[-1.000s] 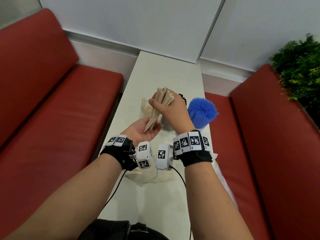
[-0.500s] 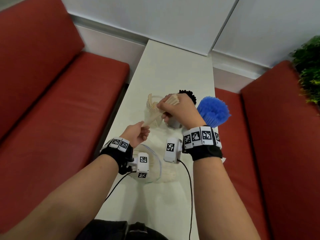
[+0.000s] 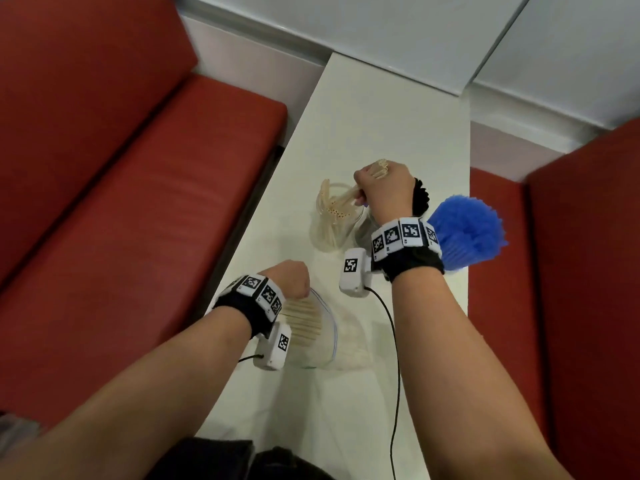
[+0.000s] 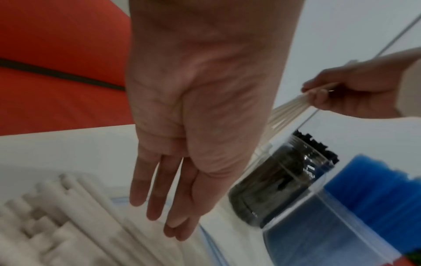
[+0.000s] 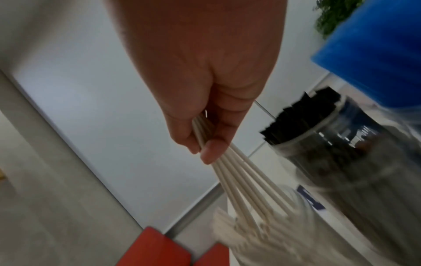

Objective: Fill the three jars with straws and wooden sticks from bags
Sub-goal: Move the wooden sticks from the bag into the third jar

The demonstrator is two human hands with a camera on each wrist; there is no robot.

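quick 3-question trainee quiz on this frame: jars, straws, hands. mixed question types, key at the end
1. True or false: the right hand holds a bunch of pale straws with their lower ends in the clear jar.
2. Which straws fill the jar nearest the table's right edge? A) black B) blue C) pale
3. Fill in: the left hand has its fingers ____ above the bag of pale straws.

Key:
1. True.
2. B, the blue straws; the black straws stand in the jar beside them.
3. Straight (open), holding nothing.
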